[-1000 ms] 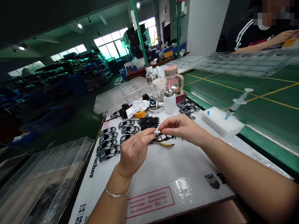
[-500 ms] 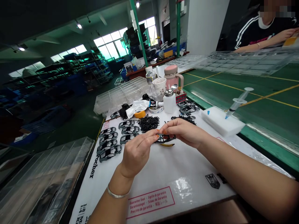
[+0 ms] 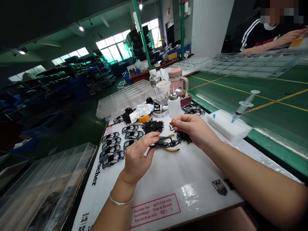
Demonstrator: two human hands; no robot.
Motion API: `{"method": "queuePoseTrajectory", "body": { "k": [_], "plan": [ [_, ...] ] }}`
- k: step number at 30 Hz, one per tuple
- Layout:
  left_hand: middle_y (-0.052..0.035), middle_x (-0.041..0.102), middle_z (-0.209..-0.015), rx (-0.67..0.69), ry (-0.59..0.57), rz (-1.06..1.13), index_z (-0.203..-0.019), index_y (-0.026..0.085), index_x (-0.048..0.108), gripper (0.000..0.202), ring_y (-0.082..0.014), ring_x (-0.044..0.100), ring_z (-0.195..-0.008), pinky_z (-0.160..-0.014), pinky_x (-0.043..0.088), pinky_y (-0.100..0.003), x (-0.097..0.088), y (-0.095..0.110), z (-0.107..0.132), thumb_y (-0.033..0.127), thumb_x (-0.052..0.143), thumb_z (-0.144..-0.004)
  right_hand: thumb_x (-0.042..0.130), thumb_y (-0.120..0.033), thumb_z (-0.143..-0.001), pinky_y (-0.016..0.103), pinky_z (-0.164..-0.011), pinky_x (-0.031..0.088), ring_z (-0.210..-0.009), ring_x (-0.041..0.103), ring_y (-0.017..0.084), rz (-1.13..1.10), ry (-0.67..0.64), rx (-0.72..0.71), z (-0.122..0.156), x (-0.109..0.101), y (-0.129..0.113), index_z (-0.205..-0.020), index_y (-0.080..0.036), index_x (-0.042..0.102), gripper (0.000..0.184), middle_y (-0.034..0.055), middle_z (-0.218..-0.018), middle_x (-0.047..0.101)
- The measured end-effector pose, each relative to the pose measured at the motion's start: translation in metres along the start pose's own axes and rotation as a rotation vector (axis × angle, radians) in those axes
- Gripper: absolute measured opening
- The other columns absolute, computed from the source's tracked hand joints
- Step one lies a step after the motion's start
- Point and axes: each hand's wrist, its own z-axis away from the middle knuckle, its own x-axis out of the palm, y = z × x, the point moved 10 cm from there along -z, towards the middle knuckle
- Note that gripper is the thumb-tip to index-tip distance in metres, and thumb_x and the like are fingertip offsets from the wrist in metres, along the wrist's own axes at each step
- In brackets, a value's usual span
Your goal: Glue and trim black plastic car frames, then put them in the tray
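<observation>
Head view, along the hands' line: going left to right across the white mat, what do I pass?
Black-and-silver moulded frames → left hand → yellow-handled pliers → right hand → white foam block

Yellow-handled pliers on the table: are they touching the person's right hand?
Apart. The head view shows the white sheet between the yellow-handled pliers and the right hand, with a plain gap between them.
</observation>
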Motion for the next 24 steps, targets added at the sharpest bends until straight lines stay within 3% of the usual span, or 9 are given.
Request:
{"method": "queuePoseTrajectory", "body": {
  "k": [4,7,10,14,18,20,24],
  "plan": [
    [-0.0073,0.069,-0.116,-0.171,0.026,0.104,-0.111,0.020,0.062,0.037,-0.0213,0.065,-0.111,-0.089,0.059,-0.034,0.000,-0.019,0.002,0.007,0.071,-0.078,0.077,-0.037,-0.070,0.027,-0.071,0.043,-0.074,0.058,0.014,0.035,-0.004,-0.014,0.001,0.000,-0.002,-0.080,-0.017,0.070,0.023,0.0024,-0.078,0.067],
    [-0.0097,0.070,-0.113,-0.434,0.045,0.270,-0.109,0.018,0.066,0.042,-0.0230,0.067,-0.105,-0.085,0.061,-0.033,0.005,-0.045,0.009,0.013,0.080,-0.070,0.074,-0.032,-0.071,0.027,-0.073,0.045,-0.084,0.062,0.017,0.066,0.022,-0.013,0.001,-0.001,-0.004,-0.091,-0.019,0.072,0.023,0.0043,-0.090,0.071],
    [-0.0107,0.072,-0.107,-0.735,0.055,0.504,-0.109,0.016,0.068,0.052,-0.0225,0.070,-0.094,-0.083,0.061,-0.033,0.017,-0.071,0.022,0.017,0.087,-0.060,0.070,-0.036,-0.077,0.027,-0.074,0.047,-0.097,0.064,0.020,0.109,0.050,-0.034,0.001,-0.002,-0.008,-0.100,-0.021,0.073,0.027,0.0053,-0.099,0.072],
    [-0.0095,0.074,-0.100,-0.995,0.084,0.739,-0.103,0.014,0.070,0.050,-0.0228,0.070,-0.097,-0.084,0.059,-0.031,0.028,-0.086,0.035,0.023,0.089,-0.057,0.067,-0.040,-0.083,0.030,-0.077,0.050,-0.102,0.064,0.023,0.290,0.084,-0.205,0.008,0.001,-0.028,-0.105,-0.023,0.072,0.028,0.0054,-0.107,0.071],
    [-0.0065,0.075,-0.085,-1.096,0.070,0.809,-0.097,0.014,0.072,0.047,-0.0178,0.070,-0.074,-0.074,0.060,-0.029,0.031,-0.085,0.040,0.035,0.088,-0.058,0.066,-0.034,-0.085,0.032,-0.079,0.053,-0.103,0.062,0.023,0.508,0.104,-0.486,0.025,0.012,-0.054,-0.098,-0.023,0.072,0.017,0.0058,-0.108,0.068],
    [-0.0063,0.074,-0.082,-1.112,0.057,0.816,-0.097,0.013,0.073,0.049,-0.0167,0.069,-0.067,-0.071,0.060,-0.029,0.032,-0.083,0.041,0.039,0.088,-0.058,0.066,-0.029,-0.086,0.036,-0.087,0.052,-0.104,0.061,0.023,0.597,0.083,-0.641,0.034,0.021,-0.064,-0.094,-0.024,0.072,0.011,0.0058,-0.108,0.067],
    [-0.0062,0.074,-0.077,-1.123,0.049,0.829,-0.093,0.013,0.074,0.050,-0.0155,0.067,-0.062,-0.066,0.058,-0.028,0.033,-0.082,0.041,0.041,0.089,-0.055,0.067,-0.023,-0.086,0.041,-0.094,0.049,-0.112,0.057,0.023,0.759,-0.022,-0.846,0.045,0.041,-0.068,-0.094,-0.027,0.073,0.011,0.0049,-0.111,0.066]
  ]
}}
